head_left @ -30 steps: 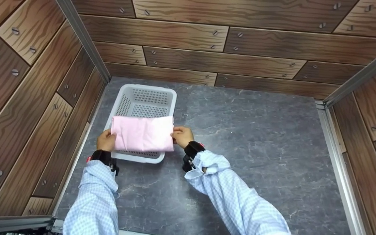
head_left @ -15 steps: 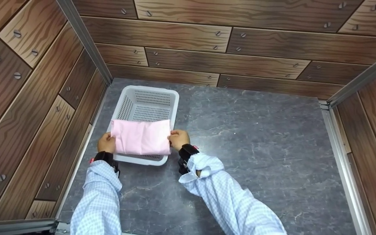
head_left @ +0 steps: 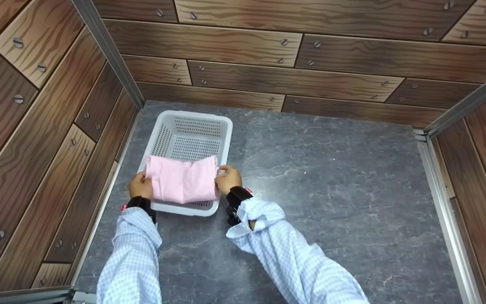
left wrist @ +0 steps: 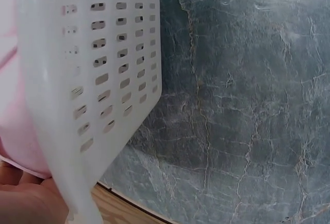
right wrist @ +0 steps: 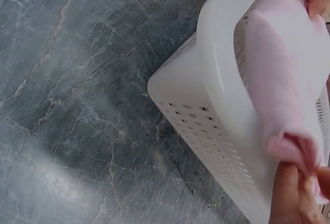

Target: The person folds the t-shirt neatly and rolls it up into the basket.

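Observation:
A folded pink cloth [head_left: 182, 179] spans the near half of a light grey perforated plastic basket [head_left: 170, 207], sagging a little in its middle. My left hand [head_left: 141, 185] pinches the cloth's left end, thumb on top. At the other end my right hand [head_left: 228, 180] grips the cloth between thumb and fingers, beside the basket's right rim. In the right wrist view the cloth [right wrist: 289, 69] shows rolled layers at its edge, low inside the rim. Part of the left hand [left wrist: 26, 201] appears next to the basket wall [left wrist: 111, 54] in the left wrist view.
The basket stands on a dark grey marbled floor [head_left: 331, 190], near the left wood-patterned wall [head_left: 49, 169]. Another wood-patterned panel [head_left: 243, 50] closes the back, and a metal rail [head_left: 449, 219] runs along the right side.
Both hands have moved slightly closer together and lowered the cloth toward the near part of the basket. Its middle now sags, where it was flatter before.

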Motion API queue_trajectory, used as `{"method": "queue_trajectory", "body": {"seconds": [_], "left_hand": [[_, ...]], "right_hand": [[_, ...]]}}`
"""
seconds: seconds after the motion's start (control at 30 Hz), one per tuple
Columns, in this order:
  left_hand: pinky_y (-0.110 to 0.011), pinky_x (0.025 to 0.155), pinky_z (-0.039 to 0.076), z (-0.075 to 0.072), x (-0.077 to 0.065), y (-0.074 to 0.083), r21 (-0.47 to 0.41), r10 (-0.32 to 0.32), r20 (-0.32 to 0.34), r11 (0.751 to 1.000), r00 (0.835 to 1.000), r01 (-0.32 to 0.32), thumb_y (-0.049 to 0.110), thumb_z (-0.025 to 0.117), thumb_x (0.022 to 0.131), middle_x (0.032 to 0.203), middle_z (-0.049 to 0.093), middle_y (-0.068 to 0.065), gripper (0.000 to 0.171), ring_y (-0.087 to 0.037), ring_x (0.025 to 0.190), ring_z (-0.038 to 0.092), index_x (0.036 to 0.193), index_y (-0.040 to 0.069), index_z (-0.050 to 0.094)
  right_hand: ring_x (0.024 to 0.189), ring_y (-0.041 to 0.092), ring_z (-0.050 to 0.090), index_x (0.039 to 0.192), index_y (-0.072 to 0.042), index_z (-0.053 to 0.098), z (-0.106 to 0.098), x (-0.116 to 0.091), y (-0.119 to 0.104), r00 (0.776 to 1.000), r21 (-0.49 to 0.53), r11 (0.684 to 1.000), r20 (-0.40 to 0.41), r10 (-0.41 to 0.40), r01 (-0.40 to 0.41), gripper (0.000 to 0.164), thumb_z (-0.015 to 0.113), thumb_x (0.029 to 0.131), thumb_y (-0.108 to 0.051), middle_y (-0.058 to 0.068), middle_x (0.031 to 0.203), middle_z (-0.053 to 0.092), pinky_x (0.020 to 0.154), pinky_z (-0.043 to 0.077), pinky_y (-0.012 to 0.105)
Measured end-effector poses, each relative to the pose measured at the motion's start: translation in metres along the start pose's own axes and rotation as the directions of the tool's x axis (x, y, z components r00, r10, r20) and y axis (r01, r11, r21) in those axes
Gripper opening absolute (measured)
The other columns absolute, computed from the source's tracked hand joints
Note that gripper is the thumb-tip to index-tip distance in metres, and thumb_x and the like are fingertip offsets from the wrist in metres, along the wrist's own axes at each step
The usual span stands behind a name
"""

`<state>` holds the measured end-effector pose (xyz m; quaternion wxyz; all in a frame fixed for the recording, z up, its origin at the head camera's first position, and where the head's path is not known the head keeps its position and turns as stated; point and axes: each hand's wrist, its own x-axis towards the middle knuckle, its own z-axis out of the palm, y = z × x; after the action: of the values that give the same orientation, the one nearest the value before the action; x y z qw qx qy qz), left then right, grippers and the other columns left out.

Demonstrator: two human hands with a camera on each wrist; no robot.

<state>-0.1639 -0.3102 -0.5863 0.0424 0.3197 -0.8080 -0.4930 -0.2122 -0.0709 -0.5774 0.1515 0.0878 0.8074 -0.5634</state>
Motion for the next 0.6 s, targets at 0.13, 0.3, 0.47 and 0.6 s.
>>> {"method": "queue_trajectory", "body": {"seconds": [0.13, 0.3, 0.47, 0.6], "left_hand": [[-0.042, 0.092, 0.044, 0.004, 0.002, -0.001, -0.003, -0.010, 0.010, 1.000, 1.000, 0.010, 0.003, 0.042, 0.096, 0.122, 0.059, -0.031, 0.035, -0.040, 0.107, 0.056, 0.126, -0.007, 0.056], [-0.047, 0.101, 0.041, 0.006, 0.003, -0.001, 0.027, -0.005, 0.008, 1.000, 1.000, 0.005, 0.002, 0.041, 0.095, 0.125, 0.059, -0.030, 0.036, -0.041, 0.114, 0.055, 0.126, -0.005, 0.057], [-0.047, 0.105, 0.039, 0.008, 0.005, -0.001, 0.032, -0.006, -0.001, 0.999, 1.000, 0.006, 0.001, 0.040, 0.096, 0.129, 0.057, -0.030, 0.037, -0.041, 0.120, 0.053, 0.128, -0.006, 0.055], [-0.047, 0.105, 0.039, 0.017, 0.007, -0.004, 0.012, 0.010, -0.055, 1.000, 0.998, -0.010, -0.001, 0.041, 0.096, 0.128, 0.057, -0.031, 0.038, -0.042, 0.120, 0.054, 0.132, -0.005, 0.051]], "right_hand": [[0.063, 0.018, 0.067, 0.134, 0.001, 0.053, 0.003, 0.002, 0.000, 0.998, 0.104, 0.993, 0.037, 0.047, -0.050, 0.053, 0.055, 0.081, 0.011, 0.023, 0.090, 0.073, 0.062, 0.057, 0.026], [0.063, 0.010, 0.062, 0.138, 0.000, 0.049, 0.006, 0.001, 0.001, 0.995, 0.135, 0.988, 0.070, 0.071, -0.079, 0.053, 0.051, 0.086, 0.010, 0.028, 0.105, 0.071, 0.062, 0.057, 0.023], [0.069, 0.014, 0.067, 0.138, 0.002, 0.050, 0.006, -0.001, 0.003, 0.994, 0.143, 0.986, 0.079, 0.073, -0.084, 0.051, 0.052, 0.087, 0.008, 0.026, 0.108, 0.071, 0.065, 0.058, 0.024], [0.074, 0.017, 0.069, 0.136, 0.004, 0.051, 0.004, -0.001, 0.004, 0.992, 0.155, 0.983, 0.092, 0.083, -0.097, 0.049, 0.054, 0.087, 0.009, 0.025, 0.109, 0.071, 0.066, 0.058, 0.023]]}}
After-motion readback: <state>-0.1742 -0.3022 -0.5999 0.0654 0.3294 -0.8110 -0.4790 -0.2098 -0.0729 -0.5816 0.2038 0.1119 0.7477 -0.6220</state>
